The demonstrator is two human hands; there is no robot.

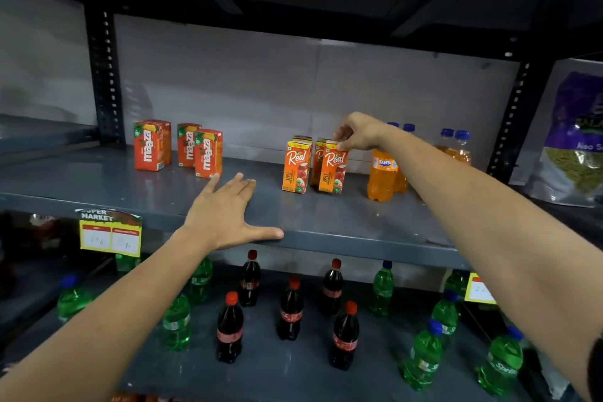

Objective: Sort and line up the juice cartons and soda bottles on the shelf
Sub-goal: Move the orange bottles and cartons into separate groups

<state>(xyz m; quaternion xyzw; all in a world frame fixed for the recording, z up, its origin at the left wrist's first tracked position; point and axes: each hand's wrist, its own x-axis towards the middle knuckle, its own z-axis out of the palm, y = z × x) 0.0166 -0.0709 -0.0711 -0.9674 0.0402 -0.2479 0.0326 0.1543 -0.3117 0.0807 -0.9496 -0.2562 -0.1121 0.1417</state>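
On the grey middle shelf (342, 215), at its far left, four red Maaza cartons (177, 148) stand upright in two loose pairs, one pair near the upright post, the other just to its right with the front carton set a little forward. Below the shelf's front lip on the left hangs a yellow price tag (111, 235). The left hand (225, 215) lies flat on the shelf, palm down, fingers spread wide and holding nothing; its thumb runs along the front edge and its fingertips come close to the nearest Maaza carton. Further right, four orange Real apple cartons (315, 165) stand upright in a tight block, two in front and two behind. The right hand (357, 132) reaches over them, its grip narrowed to a pinch of thumb and fingers on the top edge of the front right Real carton (333, 168). Just beside that block stand orange Fanta bottles (385, 174), partly hidden by the right forearm, with more blue-capped bottles near the back wall. Beyond the right post sits a purple and clear bag (574, 140). Down on the lower shelf, dark cola bottles (290, 307) with red caps cluster in the middle, with green Sprite bottles (424, 359) scattered on both sides.
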